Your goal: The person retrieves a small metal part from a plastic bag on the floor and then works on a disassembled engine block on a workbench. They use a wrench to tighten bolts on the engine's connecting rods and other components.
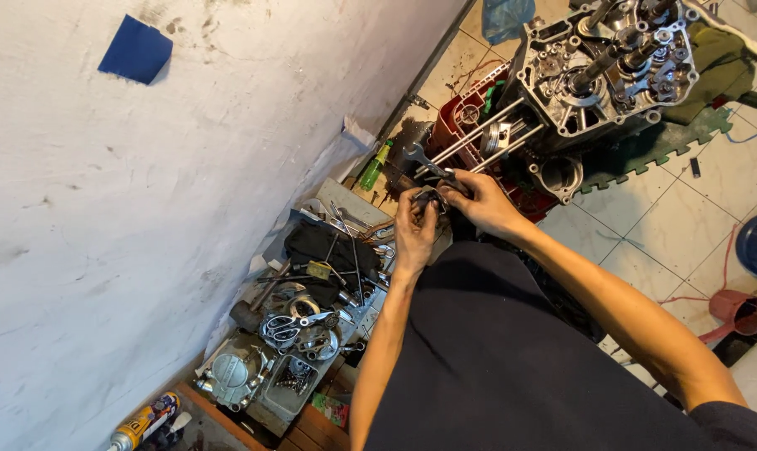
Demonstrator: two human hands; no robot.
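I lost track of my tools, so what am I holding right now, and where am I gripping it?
Both hands meet on a small dark part. The right hand also grips a wrench by its handle end; the left hand pinches the part.

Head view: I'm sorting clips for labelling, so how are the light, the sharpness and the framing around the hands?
Head view: even, soft light, no harsh glare on the white wall; frame strongly tilted; the left hand and right hand are fairly sharp, but the small dark part between them is too dim to identify; the engine block is cut off at the top edge.
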